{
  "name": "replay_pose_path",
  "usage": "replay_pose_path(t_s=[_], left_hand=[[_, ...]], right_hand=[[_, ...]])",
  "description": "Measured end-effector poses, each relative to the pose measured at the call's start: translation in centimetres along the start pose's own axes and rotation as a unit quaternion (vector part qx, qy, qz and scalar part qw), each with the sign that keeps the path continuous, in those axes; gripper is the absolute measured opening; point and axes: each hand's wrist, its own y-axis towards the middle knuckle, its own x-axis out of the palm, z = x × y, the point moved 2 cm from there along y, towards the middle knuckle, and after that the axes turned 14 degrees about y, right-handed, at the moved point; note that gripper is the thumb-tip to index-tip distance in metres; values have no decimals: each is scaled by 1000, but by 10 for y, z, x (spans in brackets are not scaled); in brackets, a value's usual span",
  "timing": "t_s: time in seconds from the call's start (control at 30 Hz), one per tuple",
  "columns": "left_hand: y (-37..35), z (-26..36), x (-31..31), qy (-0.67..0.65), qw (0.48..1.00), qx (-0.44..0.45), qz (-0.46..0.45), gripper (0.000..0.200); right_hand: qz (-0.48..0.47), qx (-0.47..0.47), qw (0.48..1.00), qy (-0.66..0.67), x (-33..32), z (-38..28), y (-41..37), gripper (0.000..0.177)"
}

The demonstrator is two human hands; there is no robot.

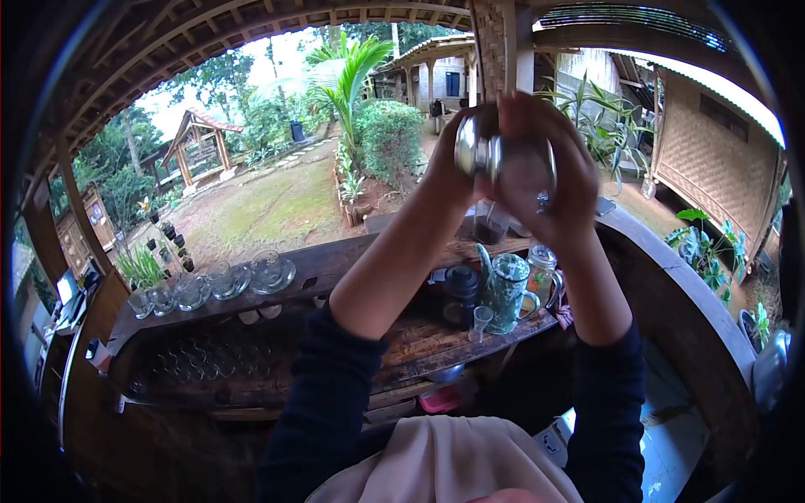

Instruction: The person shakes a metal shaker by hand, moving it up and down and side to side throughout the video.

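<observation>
Both my hands are raised in front of me around a shiny metal shaker [486, 158]. My left hand [461, 151] wraps its left end, and my right hand [570, 168] holds the right side, slightly blurred. Below them on the wooden counter stand a green speckled enamel pot [506, 293], a dark lidded canister [460, 295], a small clear cup [480, 323] and a glass jar [543, 267]. Behind the pot is a glass vessel with dark contents [490, 225], partly hidden by my hands.
Glass cups on saucers [270, 272] line the counter's raised ledge at the left. Several glasses [205, 359] sit in a dark recess. A pink container [438, 398] lies beneath the counter. The grey ledge [671, 264] curves round at the right.
</observation>
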Motion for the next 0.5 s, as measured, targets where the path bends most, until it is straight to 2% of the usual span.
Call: replay_pose_path(t_s=[0.03,0.07,0.1,0.17,0.2,0.23,0.27,0.3,0.33,0.4,0.43,0.47,0.5], left_hand=[[-6,20,12,-426,895,-109,-82,38],[-19,47,47,-237,945,-174,145,45],[-23,55,54,-75,993,-18,94,51],[-27,74,63,-31,984,162,-73,58],[-27,56,30,-16,996,-26,84,56],[-26,36,2,-45,990,-76,112,49],[-27,27,-6,-46,989,-79,116,49],[-28,17,-13,-120,963,-152,187,42],[-29,14,-19,-191,923,-219,252,40],[-50,29,-16,-219,916,-233,244,41],[-69,41,-9,-251,906,-246,235,42],[-89,52,-1,-284,894,-259,231,43],[-102,68,3,-143,961,-177,160,47]], right_hand=[[-52,-92,994,8,-2,-20,-6,49],[-50,-91,995,14,-2,-20,-11,49],[-91,-117,989,-4,0,-20,-15,46],[-172,-174,969,-42,4,-19,-22,41],[-211,-197,955,-63,7,-21,-27,38],[-251,-217,940,-82,11,-24,-32,35],[-143,-102,984,-2,24,2,-28,39],[-31,16,996,78,38,28,-23,43],[-30,14,996,80,42,24,-20,43],[-60,142,982,105,50,7,-15,51],[-160,47,985,55,52,-21,-11,46],[-266,-53,963,9,54,-46,-22,40],[-262,-54,963,23,68,-40,-26,40]])
